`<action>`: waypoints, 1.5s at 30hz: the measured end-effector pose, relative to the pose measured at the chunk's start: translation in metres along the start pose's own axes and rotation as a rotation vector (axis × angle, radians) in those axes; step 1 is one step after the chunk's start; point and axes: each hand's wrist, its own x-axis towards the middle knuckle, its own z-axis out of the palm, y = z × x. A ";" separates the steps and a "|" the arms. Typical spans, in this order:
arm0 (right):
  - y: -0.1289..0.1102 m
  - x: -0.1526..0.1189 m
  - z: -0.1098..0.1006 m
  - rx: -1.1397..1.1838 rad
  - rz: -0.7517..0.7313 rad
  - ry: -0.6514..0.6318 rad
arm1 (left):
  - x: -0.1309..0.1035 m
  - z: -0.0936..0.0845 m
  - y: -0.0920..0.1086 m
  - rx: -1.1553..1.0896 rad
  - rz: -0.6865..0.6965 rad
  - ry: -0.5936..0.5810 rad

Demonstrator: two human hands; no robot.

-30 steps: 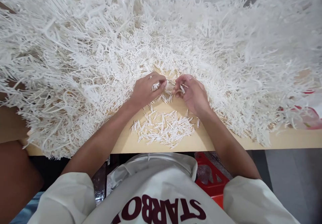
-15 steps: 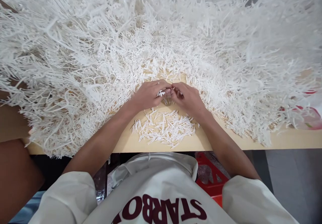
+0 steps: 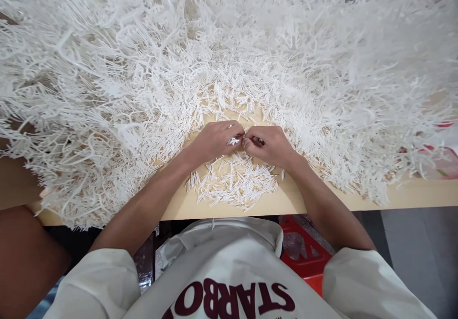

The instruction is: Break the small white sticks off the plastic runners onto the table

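My left hand point(image 3: 217, 139) is closed around a small white branched plastic piece point(image 3: 234, 141), part of which shows between the fingers. Its fingertips meet those of my right hand point(image 3: 271, 143) above the table. The right thumb and forefinger are pinched together; what sits between them is too small to make out. Just below both hands lies a loose pile of short thin white plastic sticks point(image 3: 238, 187). Beyond the hands, a big tangled heap of white branched plastic strands point(image 3: 150, 70) curves around them.
The pale tabletop point(image 3: 422, 192) ends close to my body. At the right edge is a clear bag with red trim point(image 3: 442, 161). A red plastic stool or crate point(image 3: 307, 257) shows below the table. Another person's bare limb point(image 3: 28, 257) is at lower left.
Both hands have come slightly nearer to my body, and the right hand has turned with its fingers curled tighter. The clear bundle of thin strands beneath the fingers no longer shows distinctly.
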 end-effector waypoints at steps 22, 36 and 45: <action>0.001 -0.003 -0.006 0.639 0.107 0.005 | 0.002 -0.001 -0.003 -0.241 -0.039 -0.021; 0.005 0.011 -0.004 0.781 0.480 0.236 | 0.007 -0.009 -0.001 -0.326 -0.237 0.017; 0.006 0.003 -0.009 -0.018 0.173 -0.148 | 0.001 -0.001 -0.008 -0.226 -0.127 -0.049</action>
